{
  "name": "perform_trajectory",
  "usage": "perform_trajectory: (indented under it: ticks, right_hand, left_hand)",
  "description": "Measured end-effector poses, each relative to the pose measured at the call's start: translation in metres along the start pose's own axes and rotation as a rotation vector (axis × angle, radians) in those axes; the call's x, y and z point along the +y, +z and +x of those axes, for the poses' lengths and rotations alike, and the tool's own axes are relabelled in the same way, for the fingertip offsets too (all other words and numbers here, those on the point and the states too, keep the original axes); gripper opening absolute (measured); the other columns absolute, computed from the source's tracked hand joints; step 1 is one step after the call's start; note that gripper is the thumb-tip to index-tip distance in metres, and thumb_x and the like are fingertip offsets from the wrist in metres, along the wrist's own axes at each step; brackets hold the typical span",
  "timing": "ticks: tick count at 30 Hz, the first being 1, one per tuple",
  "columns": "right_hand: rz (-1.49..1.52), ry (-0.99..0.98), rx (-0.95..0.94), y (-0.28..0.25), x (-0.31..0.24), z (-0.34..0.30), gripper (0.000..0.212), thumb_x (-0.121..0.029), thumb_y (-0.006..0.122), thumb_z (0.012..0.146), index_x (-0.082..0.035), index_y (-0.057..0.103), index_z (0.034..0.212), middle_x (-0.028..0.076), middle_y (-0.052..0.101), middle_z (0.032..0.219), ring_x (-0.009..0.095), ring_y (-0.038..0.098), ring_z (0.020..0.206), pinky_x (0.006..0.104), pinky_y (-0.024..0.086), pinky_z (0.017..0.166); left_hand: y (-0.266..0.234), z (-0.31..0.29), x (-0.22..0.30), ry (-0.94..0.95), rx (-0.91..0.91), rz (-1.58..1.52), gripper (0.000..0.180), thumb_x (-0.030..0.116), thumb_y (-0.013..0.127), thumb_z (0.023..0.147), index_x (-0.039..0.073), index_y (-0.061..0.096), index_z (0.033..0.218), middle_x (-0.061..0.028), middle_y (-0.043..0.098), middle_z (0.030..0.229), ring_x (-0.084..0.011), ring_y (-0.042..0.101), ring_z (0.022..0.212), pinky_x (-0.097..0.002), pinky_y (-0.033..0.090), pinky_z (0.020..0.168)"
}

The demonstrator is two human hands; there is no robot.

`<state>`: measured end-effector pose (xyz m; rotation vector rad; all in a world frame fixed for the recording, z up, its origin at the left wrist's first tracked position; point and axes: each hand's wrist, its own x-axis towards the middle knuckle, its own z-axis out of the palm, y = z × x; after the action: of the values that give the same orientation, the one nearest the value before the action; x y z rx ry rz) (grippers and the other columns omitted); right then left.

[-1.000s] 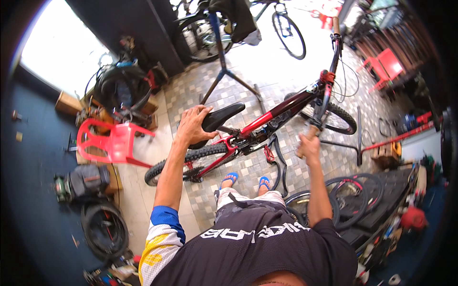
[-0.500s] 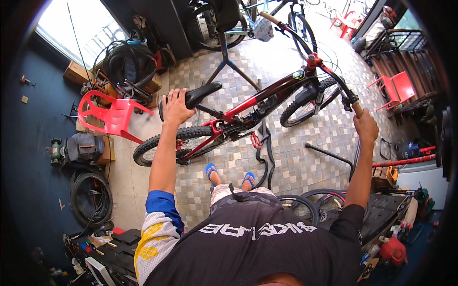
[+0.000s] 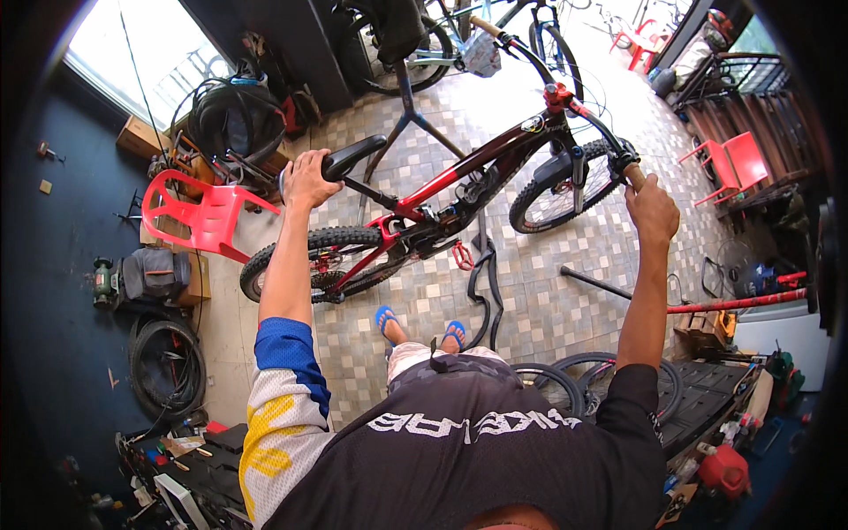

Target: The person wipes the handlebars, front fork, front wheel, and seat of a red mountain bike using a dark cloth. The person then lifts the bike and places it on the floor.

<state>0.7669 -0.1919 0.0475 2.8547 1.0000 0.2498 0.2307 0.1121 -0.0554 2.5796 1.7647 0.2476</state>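
A red and black mountain bike [image 3: 439, 184] stands across the tiled floor in front of me, its front wheel [image 3: 556, 196] to the right and its rear wheel [image 3: 340, 240] to the left. My left hand [image 3: 309, 179] lies over the back of the black saddle [image 3: 358, 155], fingers curled on it. At the near end of the handlebar, my right hand [image 3: 654, 210] is wrapped round the tan grip [image 3: 633, 176]. The far tan grip [image 3: 487, 26] is free. One red pedal [image 3: 462, 255] hangs on the near side.
A red plastic chair [image 3: 208, 212] stands left of the rear wheel. A black inner tube [image 3: 481, 283] lies by my feet. Behind the bike are a forked stand [image 3: 408, 115] and other bicycles. A black bar [image 3: 594, 283] and loose wheels [image 3: 609, 380] are at the right.
The bike has shifted a little to the left, with both my hands moving along on the saddle and the grip. Its handlebar and front wheel have swung slightly.
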Motion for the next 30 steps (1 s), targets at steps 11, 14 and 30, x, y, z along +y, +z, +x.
perform_trajectory:
  ticks: [11, 14, 30]
  right_hand:
    - [0.003, -0.015, -0.003, -0.001, -0.005, -0.001, 0.043, -0.046, 0.062, 0.096, -0.008, 0.060, 0.117, 0.019, 0.076, 0.105, 0.039, 0.073, 0.101, 0.0494, 0.057, 0.088]
    - [0.007, -0.004, -0.031, -0.001, -0.008, -0.006, 0.044, -0.046, 0.061, 0.096, -0.008, 0.059, 0.118, 0.019, 0.075, 0.108, 0.038, 0.073, 0.103, 0.0498, 0.056, 0.089]
    - [0.037, -0.019, -0.053, 0.003, 0.008, -0.011, 0.038, -0.039, 0.062, 0.094, -0.011, 0.059, 0.119, 0.021, 0.074, 0.106, 0.041, 0.071, 0.102, 0.0532, 0.055, 0.088]
  left_hand:
    - [0.003, 0.009, -0.002, -0.002, -0.005, 0.030, 0.083, 0.050, 0.081, 0.071, 0.026, 0.053, 0.145, -0.0031, 0.052, 0.149, -0.0227, 0.040, 0.146, -0.0469, 0.025, 0.123]
    - [0.003, 0.006, 0.000, 0.002, 0.012, 0.048, 0.082, 0.049, 0.082, 0.072, 0.025, 0.053, 0.145, -0.0021, 0.053, 0.149, -0.0213, 0.043, 0.144, -0.0455, 0.026, 0.123]
    - [0.000, -0.015, -0.009, 0.061, 0.064, 0.073, 0.086, 0.056, 0.081, 0.072, 0.019, 0.052, 0.144, -0.0026, 0.055, 0.145, -0.0234, 0.045, 0.142, -0.0465, 0.030, 0.120]
